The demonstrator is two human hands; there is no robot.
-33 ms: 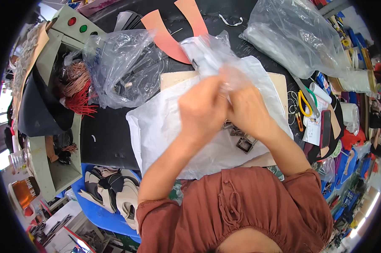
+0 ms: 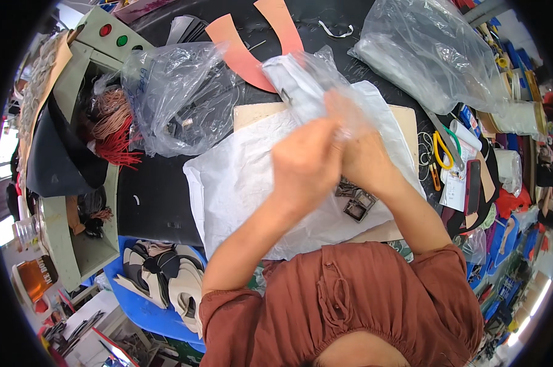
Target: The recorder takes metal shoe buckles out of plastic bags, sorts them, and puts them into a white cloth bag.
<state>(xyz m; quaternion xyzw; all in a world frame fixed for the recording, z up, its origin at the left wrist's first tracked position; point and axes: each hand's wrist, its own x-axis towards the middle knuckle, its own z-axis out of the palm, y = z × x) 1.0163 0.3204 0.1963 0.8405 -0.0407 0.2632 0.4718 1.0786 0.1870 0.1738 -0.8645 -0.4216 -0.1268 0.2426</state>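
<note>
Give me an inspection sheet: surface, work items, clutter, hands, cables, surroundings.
Surface: black tabletop, with white sheet over pale board.
Work items: whitish plastic packet; metal frames on the sheet.
Clutter: left clear bag, right clear bag, yellow-handled scissors, phone.
Hands: left hand and right hand close together at the packet; fingers blurred, exact grip unclear.
Cables: none certain; thin white loops at right, kind unclear.
Surroundings: blue bin of cut pieces, grey cabinet.
</note>
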